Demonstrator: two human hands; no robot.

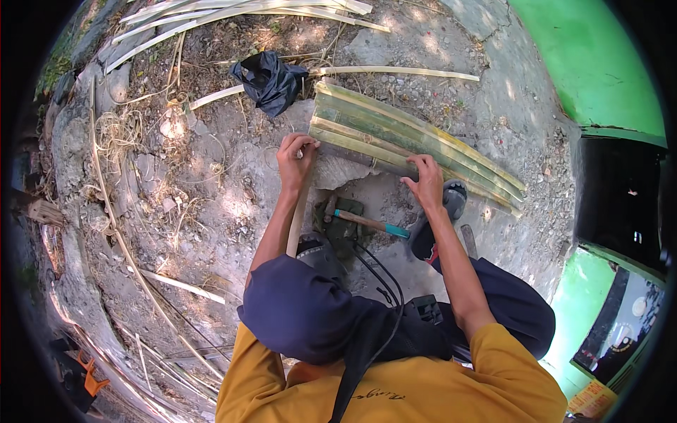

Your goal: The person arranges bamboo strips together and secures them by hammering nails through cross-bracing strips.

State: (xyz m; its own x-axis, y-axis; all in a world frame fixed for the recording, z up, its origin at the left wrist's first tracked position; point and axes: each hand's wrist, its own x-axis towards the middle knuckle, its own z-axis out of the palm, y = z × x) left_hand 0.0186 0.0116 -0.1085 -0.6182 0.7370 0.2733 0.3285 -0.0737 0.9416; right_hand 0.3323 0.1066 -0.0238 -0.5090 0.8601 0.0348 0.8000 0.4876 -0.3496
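Several split bamboo slats [398, 125] lie side by side on the ground in front of me, green and yellowish, running from upper left to lower right. At the left end of the nearest slat [352, 144], my left hand [296, 161] is closed, fingertips pinching its corner. Farther along the same slat, my right hand [427, 185] grips its near edge, with the thumb on my side and the fingers over the top. Between my feet rests a hammer-like tool [372, 223] with a wood and teal handle. Its head is partly hidden against a dark green object.
A crumpled black plastic bag [269, 83] sits beyond the slats. Pale bamboo strips [240, 10] are piled at the far side, and a long strip [116, 225] curves down the left. Shavings [120, 137] litter the ground. A green wall [599, 63] bounds the right.
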